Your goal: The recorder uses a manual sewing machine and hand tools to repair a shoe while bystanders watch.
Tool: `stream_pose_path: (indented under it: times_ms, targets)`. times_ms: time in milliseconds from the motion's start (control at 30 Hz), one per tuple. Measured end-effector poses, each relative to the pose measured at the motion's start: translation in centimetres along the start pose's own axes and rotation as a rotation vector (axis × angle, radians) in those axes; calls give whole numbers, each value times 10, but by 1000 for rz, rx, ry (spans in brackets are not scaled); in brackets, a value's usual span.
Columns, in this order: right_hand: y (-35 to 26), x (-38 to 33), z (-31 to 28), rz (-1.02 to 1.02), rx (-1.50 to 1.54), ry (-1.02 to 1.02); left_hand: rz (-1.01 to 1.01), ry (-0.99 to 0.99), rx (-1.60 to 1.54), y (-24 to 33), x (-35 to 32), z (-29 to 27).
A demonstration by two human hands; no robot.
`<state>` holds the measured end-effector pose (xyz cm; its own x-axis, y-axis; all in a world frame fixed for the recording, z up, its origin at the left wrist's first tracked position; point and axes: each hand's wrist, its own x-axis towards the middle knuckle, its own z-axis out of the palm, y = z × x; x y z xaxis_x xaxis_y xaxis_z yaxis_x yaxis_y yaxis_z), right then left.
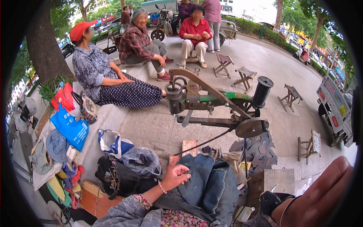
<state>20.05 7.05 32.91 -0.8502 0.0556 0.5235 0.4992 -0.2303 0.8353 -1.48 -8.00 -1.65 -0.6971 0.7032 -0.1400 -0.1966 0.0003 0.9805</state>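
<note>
My left hand (176, 178) is raised just above the dark blue denim cloth (196, 178) spread over my lap. Its fingers curl in toward the thumb, and a tiny dark thing may be between the tips, too small to name. An orange-red scrap (173, 160) shows right behind its fingers. Up close at the lower right is my right hand (321, 191), its fingers stretched out side by side; its palm side is partly cut off, and no held thing shows. Ahead stands a green and black hand-cranked sewing machine (215, 97), which neither hand touches.
Several folding stools (290, 97) stand on the paving. People sit ahead and at the left, near a blue bag (70, 126). A clear plastic bag (141, 160) lies left of my lap; dark sheet scraps (259, 151) and a wooden box (279, 179) are at the right.
</note>
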Motion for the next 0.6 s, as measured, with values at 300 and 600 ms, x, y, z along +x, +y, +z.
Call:
stream_pose_path:
  times_ms: [300,600]
  targets:
    - [-52,12,34,113,2307,611,-1,7,-112,33,16,-16]
    - [-218,19,23,274,2607,-238,135,115,1,57,69,-69]
